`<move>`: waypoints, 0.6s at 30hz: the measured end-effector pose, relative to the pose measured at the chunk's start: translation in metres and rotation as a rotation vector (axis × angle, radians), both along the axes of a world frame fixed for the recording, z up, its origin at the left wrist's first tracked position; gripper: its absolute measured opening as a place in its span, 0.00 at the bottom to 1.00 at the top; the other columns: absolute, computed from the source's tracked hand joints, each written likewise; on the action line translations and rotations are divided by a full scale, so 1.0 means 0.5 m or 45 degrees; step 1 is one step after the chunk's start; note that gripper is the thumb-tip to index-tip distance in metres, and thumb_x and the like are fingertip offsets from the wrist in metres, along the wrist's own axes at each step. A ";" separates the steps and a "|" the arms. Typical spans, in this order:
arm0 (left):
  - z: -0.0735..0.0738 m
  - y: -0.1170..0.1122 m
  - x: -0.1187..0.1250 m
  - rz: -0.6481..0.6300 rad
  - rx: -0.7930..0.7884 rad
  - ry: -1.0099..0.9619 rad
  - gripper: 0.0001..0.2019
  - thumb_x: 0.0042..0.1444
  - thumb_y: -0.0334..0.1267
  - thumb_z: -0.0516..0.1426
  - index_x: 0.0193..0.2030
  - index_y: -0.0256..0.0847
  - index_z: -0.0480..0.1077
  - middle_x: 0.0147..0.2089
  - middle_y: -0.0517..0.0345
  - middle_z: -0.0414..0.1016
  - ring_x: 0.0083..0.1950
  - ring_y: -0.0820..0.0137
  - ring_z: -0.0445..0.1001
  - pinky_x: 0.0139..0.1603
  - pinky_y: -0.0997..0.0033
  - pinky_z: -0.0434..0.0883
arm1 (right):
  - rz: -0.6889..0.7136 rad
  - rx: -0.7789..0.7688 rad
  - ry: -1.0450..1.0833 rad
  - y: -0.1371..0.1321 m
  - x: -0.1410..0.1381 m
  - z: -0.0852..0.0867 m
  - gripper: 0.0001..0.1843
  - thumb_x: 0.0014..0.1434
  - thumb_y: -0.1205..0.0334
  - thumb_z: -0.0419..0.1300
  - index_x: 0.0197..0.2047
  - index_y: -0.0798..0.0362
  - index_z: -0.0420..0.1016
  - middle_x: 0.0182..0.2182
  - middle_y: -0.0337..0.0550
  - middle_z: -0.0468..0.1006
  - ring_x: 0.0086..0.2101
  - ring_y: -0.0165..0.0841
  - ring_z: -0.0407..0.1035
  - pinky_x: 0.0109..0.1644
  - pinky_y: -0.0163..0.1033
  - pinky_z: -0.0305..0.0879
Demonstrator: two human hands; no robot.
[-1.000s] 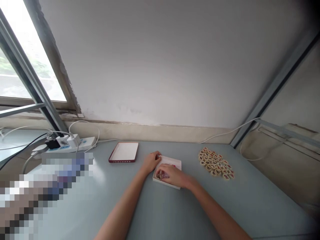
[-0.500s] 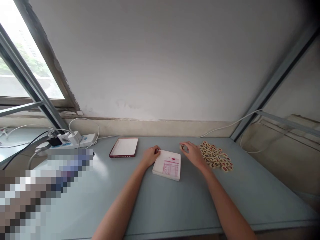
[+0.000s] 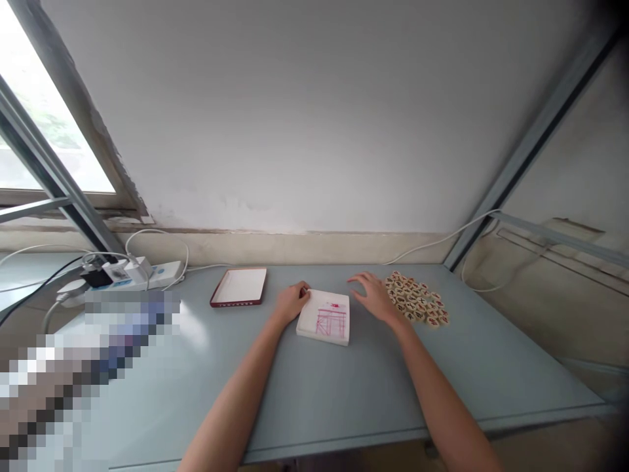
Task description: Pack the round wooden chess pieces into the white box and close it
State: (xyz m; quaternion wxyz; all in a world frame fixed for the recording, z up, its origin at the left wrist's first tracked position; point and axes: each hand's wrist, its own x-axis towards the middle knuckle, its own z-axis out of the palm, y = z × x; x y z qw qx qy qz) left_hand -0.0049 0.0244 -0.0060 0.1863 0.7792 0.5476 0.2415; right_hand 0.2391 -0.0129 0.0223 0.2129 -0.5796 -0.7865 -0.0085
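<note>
White box (image 3: pixel 307 318) touching left grip (image 3: pixel 291 303), right grip (image 3: pixel 374 298) apart.

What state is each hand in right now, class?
Left hand: curled against the white box; grip cannot be told.
Right hand: open, near the round pieces, nothing visible in it.

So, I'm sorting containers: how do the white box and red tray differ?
The white box has white walls; the red tray, dark red ones. The white box shows pink lines inside; the red tray looks plain white. The left hand touches the white box, not the red tray. Both are shallow.
</note>
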 end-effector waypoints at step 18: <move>0.004 0.006 -0.015 0.146 0.140 0.088 0.10 0.55 0.38 0.49 0.39 0.42 0.69 0.34 0.57 0.74 0.35 0.69 0.70 0.34 0.72 0.62 | 0.182 -0.135 0.502 0.003 -0.020 0.014 0.14 0.57 0.52 0.52 0.39 0.53 0.71 0.36 0.43 0.74 0.37 0.35 0.65 0.41 0.38 0.57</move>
